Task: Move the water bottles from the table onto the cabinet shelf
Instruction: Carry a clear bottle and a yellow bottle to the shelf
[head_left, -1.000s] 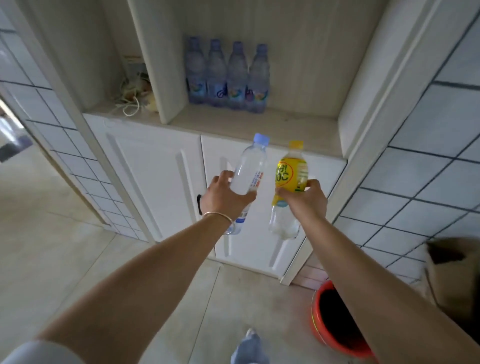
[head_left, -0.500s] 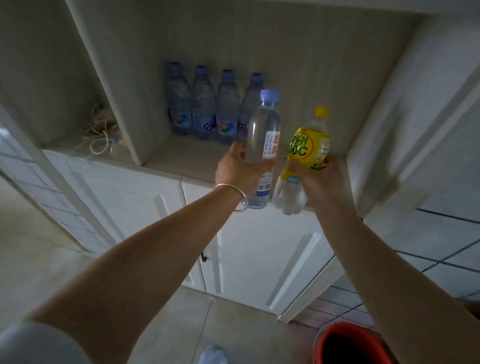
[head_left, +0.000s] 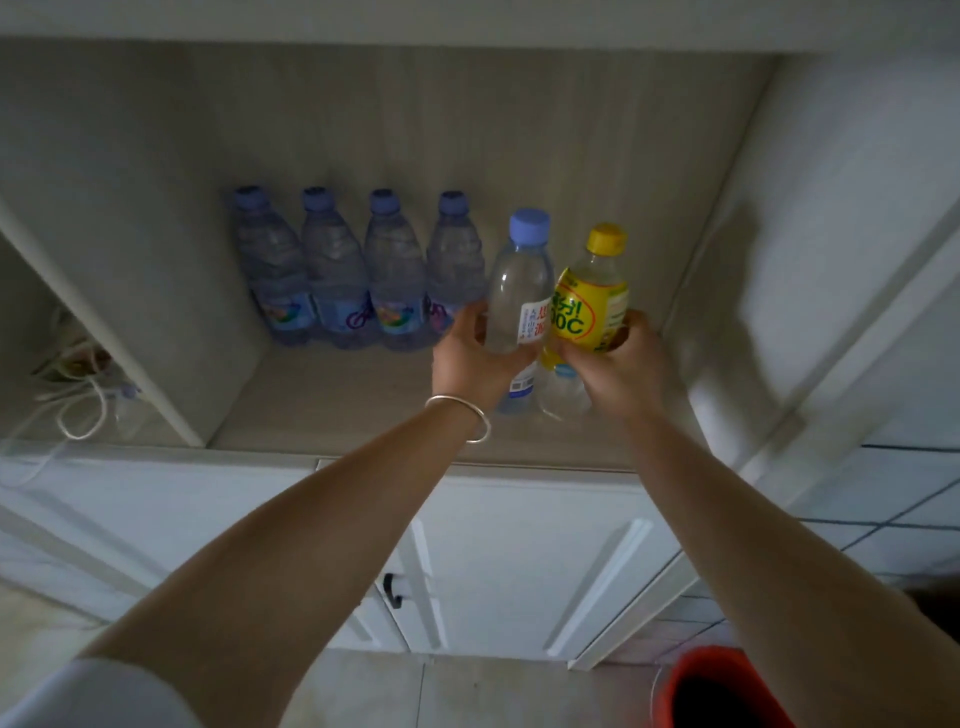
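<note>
My left hand grips a clear water bottle with a pale blue cap and a white label. My right hand grips a bottle with a yellow label and yellow cap. Both bottles are upright and side by side over the cabinet shelf, just right of a row of several blue-capped water bottles standing against the back wall. Whether the held bottles' bases touch the shelf I cannot tell.
A vertical divider bounds the shelf on the left, with white cables in the compartment beyond it. The cabinet's right side panel is close to my right hand. White cabinet doors are below, and a red bucket stands on the floor at lower right.
Both hands have moved forward and deeper into the shelf compartment with their bottles, which now stand level with the row at the back. The view has closed in on the shelf.
</note>
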